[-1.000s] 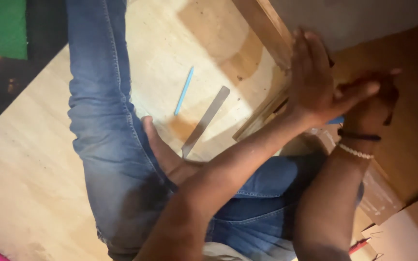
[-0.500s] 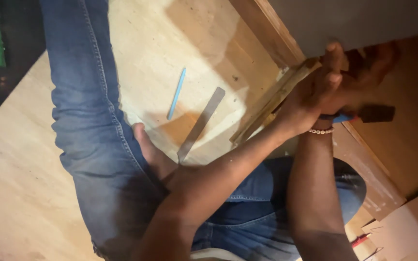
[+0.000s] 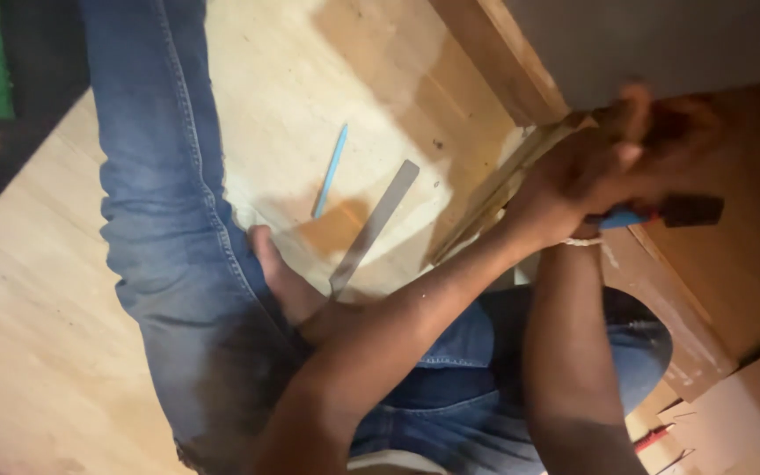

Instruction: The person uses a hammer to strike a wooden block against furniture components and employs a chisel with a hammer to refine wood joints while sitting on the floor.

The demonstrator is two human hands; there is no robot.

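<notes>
Hands work at a wooden strip point(image 3: 494, 198): left hand point(image 3: 573, 180) clasps it, right hand point(image 3: 675, 141) grips a blue-handled tool point(image 3: 657, 214); steadying comes next.

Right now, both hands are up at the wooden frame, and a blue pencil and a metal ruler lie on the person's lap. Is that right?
Not quite. In the head view both hands, left and right, are at the wooden frame, but the blue pencil and metal ruler lie on the wood floor beside the leg, not on the lap.
</notes>
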